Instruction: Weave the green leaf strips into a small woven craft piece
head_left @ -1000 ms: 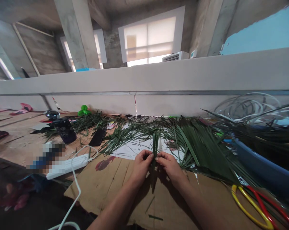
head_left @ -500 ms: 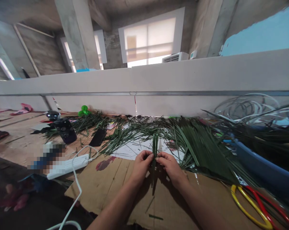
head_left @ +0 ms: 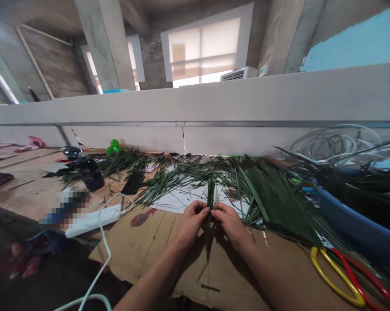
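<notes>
Narrow palm-leaf strips [head_left: 210,194] upright between left hand [head_left: 192,223] and right hand [head_left: 230,224], tightly pinched by both

"What's on your arms?"

"Just skin. My left forearm [head_left: 149,276] and right forearm [head_left: 269,280] show bare all the way down to the bottom edge of the view."

"And your hands?"

"Bare too. My left hand [head_left: 191,225] and right hand [head_left: 230,224] are slim, with tapering fingers [head_left: 199,209]. The nails look short, though they're small to make out."

"Any sleeves higher up?"

"Can't tell. Everything past the forearms is out of view."
</notes>
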Tool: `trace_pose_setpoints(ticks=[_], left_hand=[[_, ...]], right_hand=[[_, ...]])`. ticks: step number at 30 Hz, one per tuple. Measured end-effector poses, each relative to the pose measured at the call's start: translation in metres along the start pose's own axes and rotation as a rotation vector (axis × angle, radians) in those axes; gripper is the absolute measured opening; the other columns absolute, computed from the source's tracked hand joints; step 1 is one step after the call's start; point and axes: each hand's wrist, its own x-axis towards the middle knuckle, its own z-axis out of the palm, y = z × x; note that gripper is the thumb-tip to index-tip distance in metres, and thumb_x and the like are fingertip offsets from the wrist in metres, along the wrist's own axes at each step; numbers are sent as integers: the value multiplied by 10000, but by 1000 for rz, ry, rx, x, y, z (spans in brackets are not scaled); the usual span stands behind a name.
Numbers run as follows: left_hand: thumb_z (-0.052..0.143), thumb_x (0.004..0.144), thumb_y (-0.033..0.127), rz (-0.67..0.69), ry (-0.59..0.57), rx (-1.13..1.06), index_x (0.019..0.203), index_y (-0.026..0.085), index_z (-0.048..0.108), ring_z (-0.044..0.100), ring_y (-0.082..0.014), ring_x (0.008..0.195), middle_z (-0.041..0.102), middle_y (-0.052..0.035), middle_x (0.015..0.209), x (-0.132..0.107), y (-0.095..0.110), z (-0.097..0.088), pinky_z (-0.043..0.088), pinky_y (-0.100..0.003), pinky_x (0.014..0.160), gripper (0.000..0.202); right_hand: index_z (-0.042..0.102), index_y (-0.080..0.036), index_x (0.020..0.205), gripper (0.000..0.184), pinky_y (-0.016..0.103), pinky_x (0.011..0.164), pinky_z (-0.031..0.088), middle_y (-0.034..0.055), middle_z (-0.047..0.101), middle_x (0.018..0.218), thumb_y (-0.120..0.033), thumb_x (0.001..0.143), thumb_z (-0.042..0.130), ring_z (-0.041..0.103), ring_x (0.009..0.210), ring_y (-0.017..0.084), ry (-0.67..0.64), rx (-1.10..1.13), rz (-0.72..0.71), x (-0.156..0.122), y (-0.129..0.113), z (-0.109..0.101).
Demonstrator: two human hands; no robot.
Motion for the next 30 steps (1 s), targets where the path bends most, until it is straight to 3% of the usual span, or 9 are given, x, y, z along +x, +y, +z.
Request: trace_pose_setpoints(ticks=[9, 15, 18, 22, 26, 30], left_hand=[[813, 669, 476, -7, -29, -19, 751, 175, 628, 546, -133, 634, 619, -8, 705, -4, 6, 0, 433, -238, 599, 363], [792, 704, 474, 20, -33, 9, 794, 189, 667, 590, -163, 734, 655, -33, 781, -2, 4, -3, 466, -247, 671, 324], [801, 695, 479, 28, -27, 9, 788, 192, 673, 601, -186, 786, 664, -49, 796, 0, 3, -5, 477, -259, 702, 328], [803, 693, 479, 7, -9, 0, 729, 191, 633, 562, -156, 676, 617, -22, 709, -1, 4, -7, 454, -245, 623, 337], [780, 721, 397, -13, 4, 28, 737, 201, 607, 479, -116, 569, 554, 17, 653, -12, 6, -6, 396, -228, 555, 262], [745, 721, 322, -37, -49, 134, 704, 194, 569, 453, -118, 576, 526, 24, 644, -26, 11, -5, 355, -233, 554, 219]], right_hand=[[569, -204, 673, 175, 231, 486, 364, -42, 525, 558, -361, 635, 634, 467, 504, 116, -8, 52, 14, 2, 1, 3], [583, -204, 635, 168, 244, 532, 355, -20, 556, 587, -345, 716, 626, 477, 590, 146, 5, -203, -190, 3, 5, 3], [581, -208, 620, 173, 244, 552, 372, -19, 582, 604, -333, 723, 642, 504, 620, 156, -6, -247, -225, 1, 6, 6], [573, -211, 666, 237, 240, 502, 367, -31, 566, 567, -419, 713, 677, 499, 532, 139, -33, -127, -131, 2, 3, 6], [591, -198, 757, 377, 210, 412, 271, -34, 585, 595, -556, 714, 702, 395, 422, 78, 17, 46, -90, 6, -3, 2], [575, -197, 708, 403, 199, 388, 220, -82, 474, 502, -530, 629, 788, 318, 389, 54, 28, 165, -99, 7, -8, 0]])
